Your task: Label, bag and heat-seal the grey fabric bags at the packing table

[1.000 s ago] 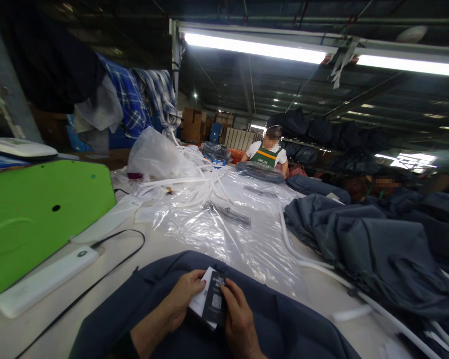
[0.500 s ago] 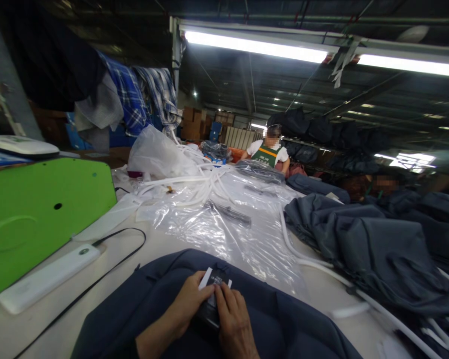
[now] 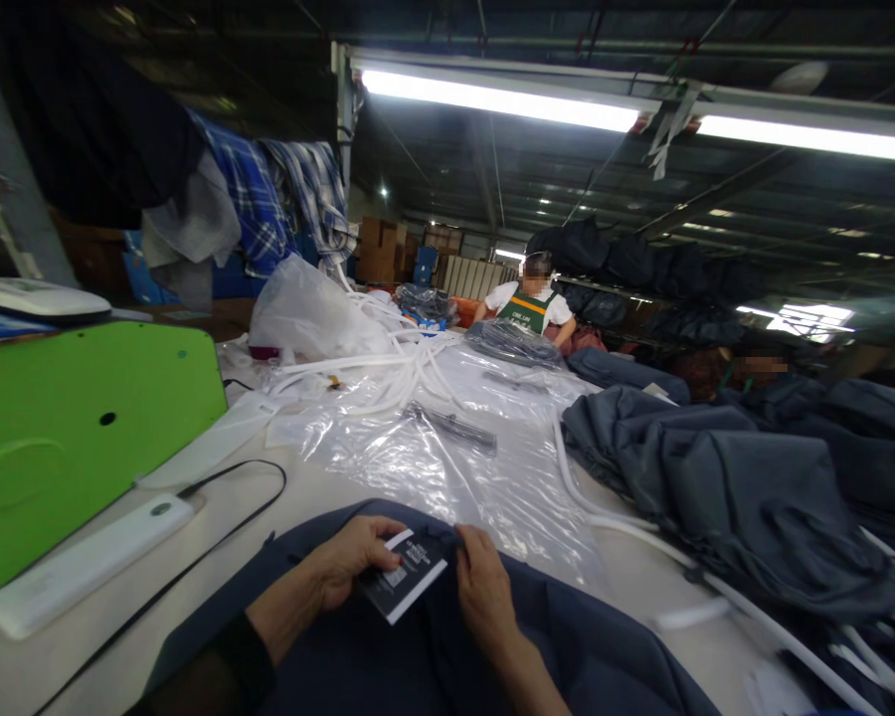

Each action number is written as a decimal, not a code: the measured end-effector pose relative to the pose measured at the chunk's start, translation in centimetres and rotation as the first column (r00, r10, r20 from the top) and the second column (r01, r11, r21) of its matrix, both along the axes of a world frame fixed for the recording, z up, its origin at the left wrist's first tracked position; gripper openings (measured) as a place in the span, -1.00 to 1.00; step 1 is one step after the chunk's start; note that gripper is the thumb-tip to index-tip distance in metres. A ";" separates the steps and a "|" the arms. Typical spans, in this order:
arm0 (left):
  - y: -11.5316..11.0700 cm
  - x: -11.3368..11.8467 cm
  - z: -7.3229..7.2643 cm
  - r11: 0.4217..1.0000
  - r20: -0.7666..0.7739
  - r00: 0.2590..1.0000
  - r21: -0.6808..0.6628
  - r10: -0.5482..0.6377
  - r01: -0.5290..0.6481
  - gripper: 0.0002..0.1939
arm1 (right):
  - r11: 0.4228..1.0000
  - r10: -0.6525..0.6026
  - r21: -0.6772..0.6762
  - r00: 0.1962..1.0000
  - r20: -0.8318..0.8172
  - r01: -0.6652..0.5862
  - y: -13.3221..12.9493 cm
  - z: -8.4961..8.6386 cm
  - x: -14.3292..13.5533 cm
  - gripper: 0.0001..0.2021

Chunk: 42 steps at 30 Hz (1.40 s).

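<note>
Hang tag (image 3: 403,575): a dark card with white print and a white underside, held low in the view, just above the dark blue garment (image 3: 433,646) spread on the table (image 3: 37,661). Left hand (image 3: 347,559): fingers closed on the card's left edge, thumb on top, which keeps the printed face tilted toward the wearer. Right hand (image 3: 484,592): fingertips drawn together at the card's upper right corner, where the tag appears to meet the fabric; the exact attachment point is hidden. Beyond the hands lie clear plastic bags (image 3: 447,457) and white hangers (image 3: 395,373). A pile of dark garments (image 3: 723,487) occupies the right side. A green machine cover (image 3: 82,428) and a white power strip (image 3: 82,562) sit at left. Another person (image 3: 528,303) works at the far end.
</note>
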<state>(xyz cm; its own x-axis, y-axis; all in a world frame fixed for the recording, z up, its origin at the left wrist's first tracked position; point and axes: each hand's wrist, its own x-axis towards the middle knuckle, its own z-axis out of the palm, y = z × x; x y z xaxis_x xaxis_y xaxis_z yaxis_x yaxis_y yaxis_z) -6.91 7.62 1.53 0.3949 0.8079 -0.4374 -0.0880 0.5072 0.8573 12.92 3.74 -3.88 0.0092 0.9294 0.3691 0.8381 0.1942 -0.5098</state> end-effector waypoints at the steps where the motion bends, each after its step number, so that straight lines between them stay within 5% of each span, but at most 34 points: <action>1: 0.0 0.0 -0.2 1.000 0.009 1.000 0.004 -0.010 0.010 -0.42 | 0.999 0.034 0.002 0.999 0.028 -0.034 0.8 0.3 0.2 -0.64; 8: 0.5 -0.1 -2.4 0.998 0.061 0.997 0.035 -0.047 0.045 -0.46 | 0.959 0.264 0.026 0.922 0.283 -0.283 4.2 -0.6 0.6 -0.79; 13: 0.7 -0.1 -3.1 0.999 0.089 0.995 0.012 -0.050 0.049 -0.44 | 0.938 0.266 0.119 0.897 0.354 -0.325 4.4 -2.4 1.2 -0.77; 20: 0.4 0.6 -3.4 0.998 0.138 0.989 -0.029 -0.047 0.052 -0.40 | 0.963 0.168 0.170 0.959 0.228 -0.210 1.6 -3.6 1.3 -0.85; 24: 0.2 0.4 -3.3 0.995 0.195 0.978 -0.052 -0.073 0.084 -0.46 | 0.985 0.165 0.037 0.982 0.092 -0.169 0.5 -2.2 0.2 -0.86; 30: -0.7 -0.7 -2.5 0.989 0.213 0.973 -0.095 -0.090 0.112 -0.46 | 0.940 0.275 -0.180 0.957 -0.096 -0.289 -0.1 0.8 -0.2 -0.85; 42: -3.2 -4.9 -2.3 0.993 0.010 0.993 0.027 -0.115 0.115 -0.37 | 0.954 0.179 -0.206 0.967 -0.181 -0.216 -2.6 0.5 -2.1 -0.86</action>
